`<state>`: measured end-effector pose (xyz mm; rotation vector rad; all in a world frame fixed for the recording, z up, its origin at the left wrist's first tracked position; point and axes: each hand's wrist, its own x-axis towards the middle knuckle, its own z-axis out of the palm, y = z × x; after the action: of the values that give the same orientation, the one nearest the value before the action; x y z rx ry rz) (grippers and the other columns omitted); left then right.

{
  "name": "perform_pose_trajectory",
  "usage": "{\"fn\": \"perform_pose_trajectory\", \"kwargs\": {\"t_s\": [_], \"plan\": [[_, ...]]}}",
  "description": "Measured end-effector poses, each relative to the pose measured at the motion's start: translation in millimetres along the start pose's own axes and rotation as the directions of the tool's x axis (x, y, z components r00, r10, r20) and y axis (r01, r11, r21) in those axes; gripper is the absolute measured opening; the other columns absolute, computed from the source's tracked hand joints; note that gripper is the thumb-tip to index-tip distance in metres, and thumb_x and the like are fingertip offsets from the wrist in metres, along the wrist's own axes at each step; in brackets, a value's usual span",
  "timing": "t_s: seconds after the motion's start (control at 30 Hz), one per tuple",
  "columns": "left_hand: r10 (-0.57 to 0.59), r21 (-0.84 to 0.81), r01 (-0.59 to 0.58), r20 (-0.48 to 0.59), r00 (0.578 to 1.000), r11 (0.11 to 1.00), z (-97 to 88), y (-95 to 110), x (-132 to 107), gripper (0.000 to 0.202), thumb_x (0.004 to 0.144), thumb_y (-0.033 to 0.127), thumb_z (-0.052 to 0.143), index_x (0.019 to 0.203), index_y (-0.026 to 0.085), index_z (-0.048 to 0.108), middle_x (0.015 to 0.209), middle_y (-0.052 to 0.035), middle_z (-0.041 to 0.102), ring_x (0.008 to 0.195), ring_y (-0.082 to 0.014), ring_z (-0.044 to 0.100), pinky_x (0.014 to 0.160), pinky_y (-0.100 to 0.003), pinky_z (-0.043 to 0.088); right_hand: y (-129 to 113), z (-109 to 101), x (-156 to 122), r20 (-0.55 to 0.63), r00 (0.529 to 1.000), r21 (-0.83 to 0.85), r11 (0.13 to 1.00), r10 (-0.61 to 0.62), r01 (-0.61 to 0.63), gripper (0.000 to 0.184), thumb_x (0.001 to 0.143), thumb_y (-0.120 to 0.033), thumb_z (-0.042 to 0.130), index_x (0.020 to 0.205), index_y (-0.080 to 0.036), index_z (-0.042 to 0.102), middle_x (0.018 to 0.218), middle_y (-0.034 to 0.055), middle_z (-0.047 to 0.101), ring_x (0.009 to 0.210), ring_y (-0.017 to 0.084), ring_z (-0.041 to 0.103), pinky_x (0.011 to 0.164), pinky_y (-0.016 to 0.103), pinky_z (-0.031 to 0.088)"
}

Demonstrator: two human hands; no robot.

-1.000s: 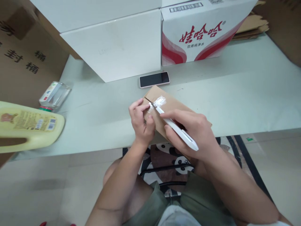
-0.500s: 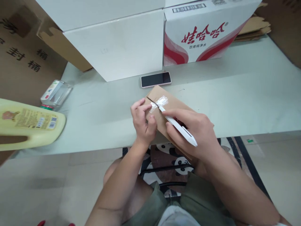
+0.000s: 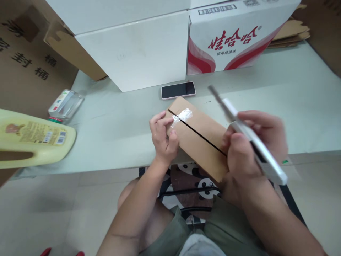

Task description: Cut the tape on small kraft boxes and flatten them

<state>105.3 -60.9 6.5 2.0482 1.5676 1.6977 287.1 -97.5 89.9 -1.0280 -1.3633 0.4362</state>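
Note:
A small brown cardboard box (image 3: 198, 137) lies at the near edge of the pale green table (image 3: 266, 106), with a dark seam down its top and clear tape (image 3: 183, 115) at its far end. My left hand (image 3: 162, 137) is closed on the box's left far corner, fingertips by the tape. My right hand (image 3: 250, 149) is lifted off to the right of the box, closed round a white utility knife (image 3: 247, 133) whose blade points up and away to the left.
A phone (image 3: 178, 90) lies face up just beyond the box. Behind it stand a plain white carton (image 3: 133, 49) and a white-and-red printed carton (image 3: 234, 39). At the left lie a yellow jug (image 3: 32, 142) and a clear plastic bottle (image 3: 65, 105). Brown cardboard (image 3: 23, 60) leans at the far left.
My right hand has drawn the knife off the box's seam and lifted it to the right. The seam now shows as an open dark line. My left hand has stayed put.

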Motion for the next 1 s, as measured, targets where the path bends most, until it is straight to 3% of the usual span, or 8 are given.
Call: {"fn": "perform_pose_trajectory", "kwargs": {"t_s": [0.1, 0.23, 0.37, 0.53, 0.63, 0.77, 0.87, 1.0], "plan": [[0.001, -0.028, -0.001, 0.006, 1.000, 1.000, -3.2, -0.8, 0.1, 0.037, 0.099, 0.050, 0.040, 0.112, 0.022, 0.061, 0.124, -0.0134, 0.058, 0.124, -0.0317, 0.056, 0.107, -0.053, 0.046, 3.9, -3.1, 6.9, -0.188, 0.982, 0.165, 0.986, 0.011, 0.021, 0.013, 0.095, -0.035, 0.062, 0.108, -0.035, 0.065, 0.078, -0.0023, 0.059, 0.056, 0.014, 0.056, 0.040, 0.027, 0.037], [-0.016, -0.078, 0.017, 0.003, 1.000, 0.997, -10.1, -6.9, 1.8, 0.035, 0.100, 0.048, 0.040, 0.112, 0.023, 0.061, 0.127, -0.0130, 0.058, 0.124, -0.0310, 0.056, 0.106, -0.051, 0.046, 18.8, -19.2, 16.0, -0.337, 0.940, 0.048, 0.998, 0.048, -0.034, 0.009, 0.095, -0.037, 0.064, 0.102, -0.032, 0.066, 0.097, 0.0017, 0.061, 0.078, 0.016, 0.068, 0.050, 0.028, 0.046], [-0.060, -0.132, 0.056, -0.030, 0.998, 0.990, -18.5, -25.4, 6.1, 0.039, 0.097, 0.053, 0.044, 0.112, 0.022, 0.063, 0.131, -0.0127, 0.059, 0.127, -0.0311, 0.055, 0.111, -0.050, 0.043, 74.5, -33.7, 13.9, 0.028, 0.964, -0.223, 0.941, 0.265, -0.252, 0.041, 0.088, -0.041, 0.068, 0.127, -0.030, 0.060, 0.107, 0.0065, 0.070, 0.084, 0.022, 0.070, 0.072, 0.041, 0.059], [-0.360, -0.190, 0.346, -0.043, 0.932, 0.919, -28.8, -59.5, 11.7, 0.038, 0.090, 0.053, 0.059, 0.113, 0.025, 0.069, 0.147, -0.0105, 0.055, 0.140, -0.0295, 0.050, 0.116, -0.045, 0.041, 139.7, -38.1, 6.0, 0.303, 0.788, -0.465, 0.805, 0.535, -0.368, 0.091, 0.067, -0.044, 0.081, 0.148, -0.017, 0.050, 0.144, 0.0217, 0.058, 0.135, 0.041, 0.056, 0.114, 0.062, 0.044], [-0.614, -0.279, 0.581, -0.040, 0.788, 0.764, -35.2, -70.3, 14.5, 0.038, 0.082, 0.052, 0.067, 0.108, 0.025, 0.072, 0.141, -0.0094, 0.061, 0.133, -0.0284, 0.057, 0.108, -0.040, 0.048, 148.1, -37.3, 2.5, 0.267, 0.765, -0.497, 0.764, 0.587, -0.412, 0.087, 0.070, -0.044, 0.079, 0.149, -0.017, 0.053, 0.151, 0.0235, 0.051, 0.144, 0.042, 0.047, 0.119, 0.062, 0.039], [-0.791, -0.505, 0.700, 0.053, 0.610, 0.506, -46.1, -68.5, 16.0, 0.043, 0.085, 0.058, 0.057, 0.103, 0.022, 0.072, 0.102, -0.0079, 0.074, 0.094, -0.0218, 0.070, 0.079, -0.032, 0.057, 145.1, -38.0, -1.5, 0.236, 0.797, -0.487, 0.777, 0.556, -0.398, 0.042, 0.079, -0.041, 0.070, 0.116, -0.021, 0.078, 0.151, 0.0178, 0.053, 0.147, 0.040, 0.044, 0.123, 0.061, 0.033], [-0.804, -0.422, 0.775, 0.158, 0.574, 0.471, -53.4, -64.5, 15.4, 0.033, 0.076, 0.051, 0.073, 0.087, 0.020, 0.070, 0.076, -0.0028, 0.068, 0.065, -0.0157, 0.063, 0.056, -0.025, 0.049, 138.5, -40.4, -3.6, 0.423, 0.780, -0.418, 0.863, 0.462, -0.285, 0.025, 0.081, -0.032, 0.064, 0.098, -0.025, 0.082, 0.141, 0.0110, 0.065, 0.148, 0.038, 0.044, 0.126, 0.063, 0.028], [-0.788, -0.284, 0.796, 0.174, 0.591, 0.534, -55.6, -62.9, 17.2, 0.029, 0.073, 0.045, 0.078, 0.076, 0.019, 0.065, 0.061, 0.0012, 0.059, 0.052, -0.0118, 0.051, 0.047, -0.022, 0.038, 118.6, -38.2, -5.8, 0.636, 0.711, -0.217, 0.954, 0.300, -0.209, 0.042, 0.083, -0.034, 0.065, 0.124, -0.028, 0.073, 0.144, 0.0091, 0.064, 0.145, 0.034, 0.050, 0.123, 0.061, 0.035]]}}
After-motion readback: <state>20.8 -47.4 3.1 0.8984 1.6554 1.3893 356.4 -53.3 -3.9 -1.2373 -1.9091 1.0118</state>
